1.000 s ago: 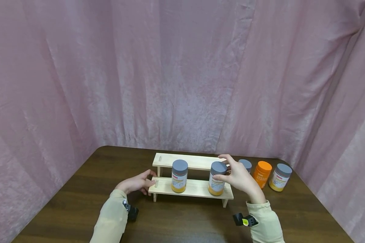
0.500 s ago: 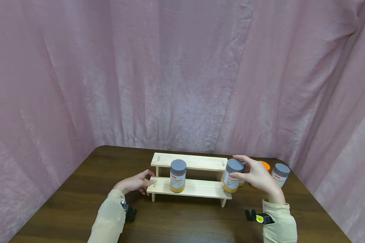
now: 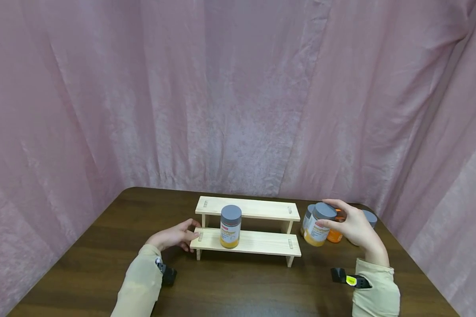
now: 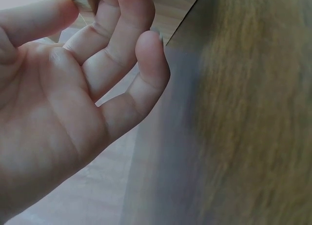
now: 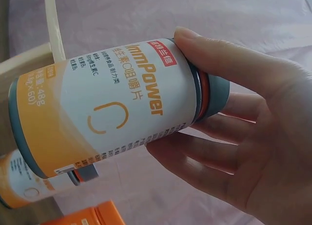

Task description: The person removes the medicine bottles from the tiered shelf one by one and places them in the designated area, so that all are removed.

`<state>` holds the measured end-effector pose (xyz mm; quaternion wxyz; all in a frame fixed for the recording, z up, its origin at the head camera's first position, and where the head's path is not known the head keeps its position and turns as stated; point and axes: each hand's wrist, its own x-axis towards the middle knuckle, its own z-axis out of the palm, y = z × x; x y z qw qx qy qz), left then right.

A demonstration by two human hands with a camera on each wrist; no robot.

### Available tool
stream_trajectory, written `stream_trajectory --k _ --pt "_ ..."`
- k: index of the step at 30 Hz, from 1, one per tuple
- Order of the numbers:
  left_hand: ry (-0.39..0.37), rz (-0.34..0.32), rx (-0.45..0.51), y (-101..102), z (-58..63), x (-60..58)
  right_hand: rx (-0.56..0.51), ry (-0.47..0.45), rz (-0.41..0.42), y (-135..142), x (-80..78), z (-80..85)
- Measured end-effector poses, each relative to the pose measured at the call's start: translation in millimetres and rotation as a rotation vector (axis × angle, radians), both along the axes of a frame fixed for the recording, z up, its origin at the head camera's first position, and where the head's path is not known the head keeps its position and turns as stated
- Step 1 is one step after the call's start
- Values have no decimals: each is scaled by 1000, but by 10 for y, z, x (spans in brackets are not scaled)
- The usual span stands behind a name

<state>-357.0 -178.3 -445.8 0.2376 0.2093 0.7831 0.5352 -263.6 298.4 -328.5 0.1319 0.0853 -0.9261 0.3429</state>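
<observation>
My right hand (image 3: 353,226) grips a grey-lidded vitamin bottle (image 3: 317,229) near its lid, just right of the two-tier wooden rack (image 3: 262,243). In the right wrist view the held bottle (image 5: 112,108) shows its white and yellow label, thumb on one side and fingers on the other. At the rack's left end, my left hand (image 3: 174,236) pinches the lower shelf board between thumb and fingers. The left wrist view shows the hand (image 4: 63,103) with curled fingers at the wood's edge. A similar bottle (image 3: 230,229) stands upright on the lower shelf, left of its middle.
Behind the held bottle, another grey-lidded bottle (image 3: 306,219) and an orange bottle (image 3: 335,235) stand on the dark wooden table (image 3: 238,286), both partly hidden. One more grey lid (image 3: 370,217) shows beyond the right hand. A pink curtain (image 3: 238,97) hangs behind the table.
My right hand has lifted the bottle off the right part of the lower shelf and carried it right, past the rack's end. The left hand stays at the rack.
</observation>
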Motion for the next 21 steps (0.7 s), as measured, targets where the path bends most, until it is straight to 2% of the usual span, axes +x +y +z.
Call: stream_trajectory --k 7,14,21 --pt "-4 -1 0 -2 -15 -24 22 4 -28 84 18 -13" --pt "-5 0 -1 6 19 -6 60 28 -36 135 13 -21" --pt "-2 9 -15 -8 -2 -11 76 20 7 154 0 -59"
